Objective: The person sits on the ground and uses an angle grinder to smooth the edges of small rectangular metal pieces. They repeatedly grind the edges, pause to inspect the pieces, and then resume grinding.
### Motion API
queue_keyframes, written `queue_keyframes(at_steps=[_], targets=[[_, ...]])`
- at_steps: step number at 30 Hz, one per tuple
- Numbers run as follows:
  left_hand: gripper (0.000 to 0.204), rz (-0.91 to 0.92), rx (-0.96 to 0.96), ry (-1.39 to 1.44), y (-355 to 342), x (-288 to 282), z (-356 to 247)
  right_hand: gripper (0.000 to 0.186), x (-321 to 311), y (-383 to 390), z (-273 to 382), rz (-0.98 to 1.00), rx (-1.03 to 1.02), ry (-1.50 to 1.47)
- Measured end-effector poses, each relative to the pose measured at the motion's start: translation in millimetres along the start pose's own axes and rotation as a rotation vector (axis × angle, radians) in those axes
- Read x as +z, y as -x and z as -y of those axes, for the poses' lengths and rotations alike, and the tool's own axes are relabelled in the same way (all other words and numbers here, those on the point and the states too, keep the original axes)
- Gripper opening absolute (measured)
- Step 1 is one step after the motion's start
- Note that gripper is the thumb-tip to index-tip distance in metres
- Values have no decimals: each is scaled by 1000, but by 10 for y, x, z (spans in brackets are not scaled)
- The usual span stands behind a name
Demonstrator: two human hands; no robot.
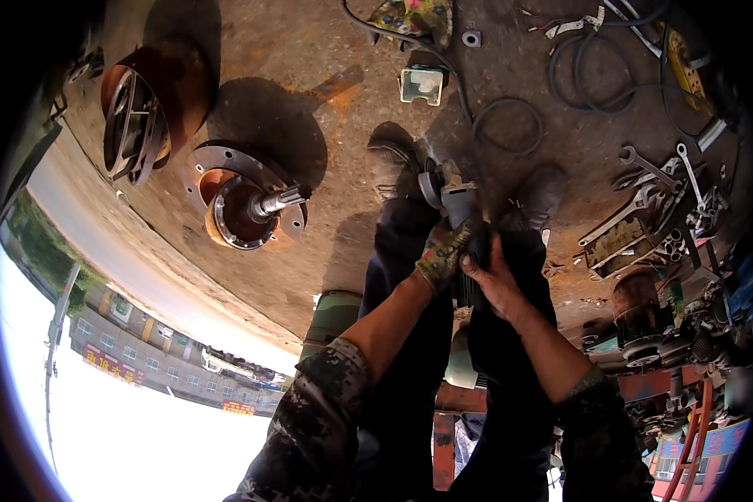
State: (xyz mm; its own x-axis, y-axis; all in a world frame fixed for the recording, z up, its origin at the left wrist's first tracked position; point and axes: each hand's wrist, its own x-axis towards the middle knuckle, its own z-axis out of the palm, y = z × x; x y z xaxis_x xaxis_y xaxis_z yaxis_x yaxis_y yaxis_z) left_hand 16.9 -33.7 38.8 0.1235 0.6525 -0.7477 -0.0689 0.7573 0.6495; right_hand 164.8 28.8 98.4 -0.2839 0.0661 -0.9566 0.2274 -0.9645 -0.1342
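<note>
An angle grinder (455,201) is held between my legs, above the ground, its disc end pointing away from me. My left hand (445,251), in a floral-patterned glove, is closed around the grinder's body. My bare right hand (495,276) grips the dark body of the same tool from the right, thumb along it. A black cable runs near the tool and loops on the ground (351,117) beyond it. My booted feet (393,163) stand on either side of the grinder.
Left lie a flanged hub with a splined shaft (272,201) and a rusty cylindrical housing (171,105). Ahead are a small clear box (421,85), floral cloth (410,18) and a nut (472,38). Right are several wrenches (644,205), coiled cable (586,84) and piled machine parts (640,326).
</note>
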Motion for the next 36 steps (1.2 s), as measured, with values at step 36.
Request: queue_keyframes(at_steps=[36], targets=[[46,-68,-135,323,61,-133,-67,112,-222,-17,403,-46,29,65]])
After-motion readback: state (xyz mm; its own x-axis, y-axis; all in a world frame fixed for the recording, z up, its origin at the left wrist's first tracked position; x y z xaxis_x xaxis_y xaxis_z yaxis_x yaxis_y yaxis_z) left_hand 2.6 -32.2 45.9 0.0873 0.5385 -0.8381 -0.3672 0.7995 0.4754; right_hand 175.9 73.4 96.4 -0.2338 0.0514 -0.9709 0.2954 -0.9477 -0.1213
